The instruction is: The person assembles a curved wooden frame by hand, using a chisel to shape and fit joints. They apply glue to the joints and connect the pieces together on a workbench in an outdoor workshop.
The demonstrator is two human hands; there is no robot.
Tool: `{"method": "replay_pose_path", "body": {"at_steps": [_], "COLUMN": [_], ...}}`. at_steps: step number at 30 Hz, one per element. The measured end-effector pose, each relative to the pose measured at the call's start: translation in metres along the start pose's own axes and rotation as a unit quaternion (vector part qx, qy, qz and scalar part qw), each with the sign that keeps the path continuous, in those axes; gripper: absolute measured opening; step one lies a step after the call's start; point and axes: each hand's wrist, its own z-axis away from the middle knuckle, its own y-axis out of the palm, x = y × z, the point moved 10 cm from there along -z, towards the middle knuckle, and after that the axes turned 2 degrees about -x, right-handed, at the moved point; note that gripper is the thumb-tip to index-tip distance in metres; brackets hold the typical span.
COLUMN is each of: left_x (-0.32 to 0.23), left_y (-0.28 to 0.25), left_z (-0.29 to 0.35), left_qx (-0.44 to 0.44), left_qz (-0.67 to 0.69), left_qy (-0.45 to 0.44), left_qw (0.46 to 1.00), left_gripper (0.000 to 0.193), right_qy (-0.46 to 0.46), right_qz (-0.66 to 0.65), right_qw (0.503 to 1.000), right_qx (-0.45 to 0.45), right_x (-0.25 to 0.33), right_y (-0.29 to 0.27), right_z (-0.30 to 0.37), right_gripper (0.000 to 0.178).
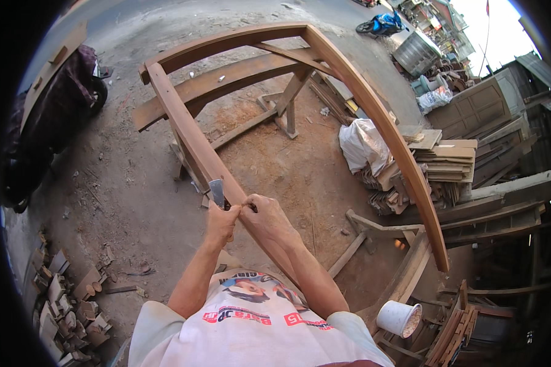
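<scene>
My left hand (pixel 222 225) is closed around a putty knife (pixel 217 192), its flat grey blade pointing up and away from me beside the near wooden rail. The handle is hidden in my fingers. Close to it, my right hand (pixel 266 217) rests at the top of the rail with thumb and fingers pinched together. Whatever they hold, if anything, is too small to make out. The rail (pixel 197 142) belongs to a large brown wooden frame (pixel 373 116), which slants away from my body and lies over rough trestles (pixel 245 129).
Stacked boards (pixel 450 160) and a white sack (pixel 364 145) lie to the right. A white bucket (pixel 399 318) stands at lower right. Wood offcuts (pixel 67 312) are heaped at lower left. A covered motorbike (pixel 61 116) is at far left, a blue one (pixel 382 24) at the far right.
</scene>
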Motion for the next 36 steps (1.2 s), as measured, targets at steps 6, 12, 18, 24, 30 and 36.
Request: {"method": "replay_pose_path", "body": {"at_steps": [6,12,18,24,30,36], "left_x": [0.006,-0.004,0.006,0.025,0.009,0.013], "left_y": [-0.003,-0.001,-0.007,-0.006,-0.004,-0.002], "left_z": [-0.005,0.013,0.015,0.010,0.014,0.006], "left_qx": [0.001,0.025,-0.004,0.044,0.032,0.025], "left_qz": [0.030,0.017,0.055,0.138,0.097,0.096], "left_qy": [-0.006,-0.008,0.031,-0.025,0.004,-0.005], "left_qw": [1.000,1.000,0.998,0.989,0.995,0.995], "left_gripper": [0.048,0.053,0.048,0.039,0.041,0.045], "right_qy": [0.032,0.027,0.028,0.048,0.061,0.078], "right_qz": [-0.012,-0.071,-0.076,-0.097,-0.108,-0.127], "right_qw": [0.999,0.995,0.995,0.993,0.991,0.987], "right_qx": [-0.023,-0.059,-0.055,-0.050,-0.058,-0.060], "right_x": [-0.005,-0.038,-0.041,-0.056,-0.068,-0.064], "right_y": [-0.010,-0.012,-0.013,-0.012,-0.010,-0.010], "right_z": [0.008,0.022,0.033,0.037,0.046,0.050], "right_gripper": [0.029,0.025,0.022,0.022,0.021,0.024]}}
